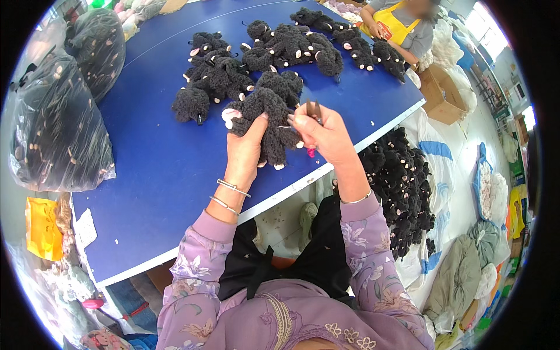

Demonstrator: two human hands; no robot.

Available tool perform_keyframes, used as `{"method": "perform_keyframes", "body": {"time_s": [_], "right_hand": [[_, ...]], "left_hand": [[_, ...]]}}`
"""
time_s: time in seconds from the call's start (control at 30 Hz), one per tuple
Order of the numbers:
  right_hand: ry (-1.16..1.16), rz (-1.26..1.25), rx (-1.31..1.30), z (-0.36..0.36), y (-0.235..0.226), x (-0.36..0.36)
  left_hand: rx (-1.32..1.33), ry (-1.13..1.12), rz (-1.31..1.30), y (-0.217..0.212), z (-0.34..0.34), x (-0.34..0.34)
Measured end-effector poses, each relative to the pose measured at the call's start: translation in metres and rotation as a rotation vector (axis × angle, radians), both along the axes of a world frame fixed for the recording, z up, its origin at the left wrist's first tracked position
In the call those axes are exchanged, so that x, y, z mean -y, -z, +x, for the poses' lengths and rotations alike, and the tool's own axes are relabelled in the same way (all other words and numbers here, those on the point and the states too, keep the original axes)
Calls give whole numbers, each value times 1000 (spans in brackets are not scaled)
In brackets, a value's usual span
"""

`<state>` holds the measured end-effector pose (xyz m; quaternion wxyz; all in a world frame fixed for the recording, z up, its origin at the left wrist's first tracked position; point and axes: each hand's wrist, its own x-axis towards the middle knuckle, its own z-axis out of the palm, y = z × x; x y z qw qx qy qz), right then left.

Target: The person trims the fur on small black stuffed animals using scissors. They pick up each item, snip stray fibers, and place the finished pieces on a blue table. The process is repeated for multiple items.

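Note:
My left hand (247, 144) is wrapped round a curly black plush toy (263, 106) with a pink-and-white ear, holding it just over the blue table. Closed round a pair of dark thread snips (315, 111), my right hand (328, 135) is at the toy's right side, its thumb and forefinger pinched close to the black pile. The snips' blades point up and away from the toy. A small pink-red piece (311, 153) shows below my right hand. Whether a thread lies between the fingertips, I cannot make out.
More black plush toys (286, 44) lie across the far half of the blue table (151, 175). Filled clear plastic bags (58, 122) stand at the left. Beyond the right edge are a heap of black toys (399, 186), a cardboard box (441, 96) and a co-worker in a yellow apron (392, 24).

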<state>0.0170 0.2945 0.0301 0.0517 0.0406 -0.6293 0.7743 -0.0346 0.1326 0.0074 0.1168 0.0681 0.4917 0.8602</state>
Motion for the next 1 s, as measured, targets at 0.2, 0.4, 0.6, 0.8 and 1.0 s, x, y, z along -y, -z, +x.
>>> {"method": "perform_keyframes", "body": {"time_s": [0.2, 0.4, 0.6, 0.8, 1.0], "right_hand": [[41, 220, -98, 5, -9, -1], [34, 835, -167, 17, -20, 9], [152, 957, -136, 13, -15, 11], [128, 937, -69, 13, -19, 14], [133, 850, -103, 12, -20, 17]], "left_hand": [[-57, -160, -76, -2, -2, 1], [-139, -214, -134, -1, -3, 0], [-163, -183, -135, -3, -2, -1], [-150, -163, -92, 1, -2, -2], [-115, -162, -130, -2, -1, 0]]}}
